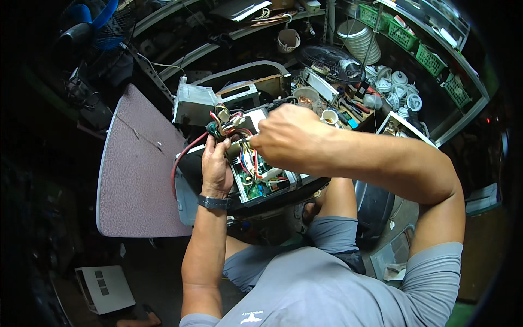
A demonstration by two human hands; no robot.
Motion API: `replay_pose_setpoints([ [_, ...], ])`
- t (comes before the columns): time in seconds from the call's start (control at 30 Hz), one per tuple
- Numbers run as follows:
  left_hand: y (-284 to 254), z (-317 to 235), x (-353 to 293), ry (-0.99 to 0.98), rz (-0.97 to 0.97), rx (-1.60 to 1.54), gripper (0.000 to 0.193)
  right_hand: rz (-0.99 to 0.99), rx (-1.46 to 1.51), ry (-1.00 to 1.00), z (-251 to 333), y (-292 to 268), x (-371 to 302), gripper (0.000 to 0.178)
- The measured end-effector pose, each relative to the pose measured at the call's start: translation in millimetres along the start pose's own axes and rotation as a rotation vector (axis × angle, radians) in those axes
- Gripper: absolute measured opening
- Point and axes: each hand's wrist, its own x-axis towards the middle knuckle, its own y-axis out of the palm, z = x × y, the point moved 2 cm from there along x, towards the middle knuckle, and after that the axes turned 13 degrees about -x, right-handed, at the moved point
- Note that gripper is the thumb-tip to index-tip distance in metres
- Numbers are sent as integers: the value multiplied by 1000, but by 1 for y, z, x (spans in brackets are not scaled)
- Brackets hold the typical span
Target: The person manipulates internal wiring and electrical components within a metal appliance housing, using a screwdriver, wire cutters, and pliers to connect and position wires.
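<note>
My left hand (217, 170), with a dark watch on its wrist, pinches a bundle of coloured wires (217, 129) at its upper end. Below the wires lies an open white housing with a green circuit board (256, 188) inside, crossed by red, white and blue leads. From the right my right hand (291, 136) reaches over the housing's far edge. Its fingers are curled closed, knuckles up, and whatever they grip is hidden beneath them. A grey metal box (195, 103) stands just beyond the wires.
At left a speckled pinkish board (141, 169) stands beside the bench. Hand tools (357, 103), a small white cup (329, 116) and white round parts (400, 87) crowd the right. Green baskets (402, 36) line a shelf. A blue fan (95, 27) is at upper left.
</note>
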Motion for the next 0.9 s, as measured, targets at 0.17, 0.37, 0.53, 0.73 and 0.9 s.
replay_pose_setpoints([
  [0.17, -7, 10, 4, 22, -52, 37, 40, 267, -153, -143, 5, -52, 43, 18],
  [0.37, -46, 19, 6, 187, 13, 66, 45, 349, -196, -234, 28, -76, 71, 22],
  [0.53, -44, 19, 1, 72, 3, 37, 42, 373, -188, -242, 35, -77, 79, 29],
  [0.73, -50, 35, 1, 47, 26, -53, 38, 320, -164, -229, 46, -88, 85, 38],
  [0.9, -1, 14, -7, 176, -130, 163, 21, 148, 14, -140, 36, -94, 84, 46],
])
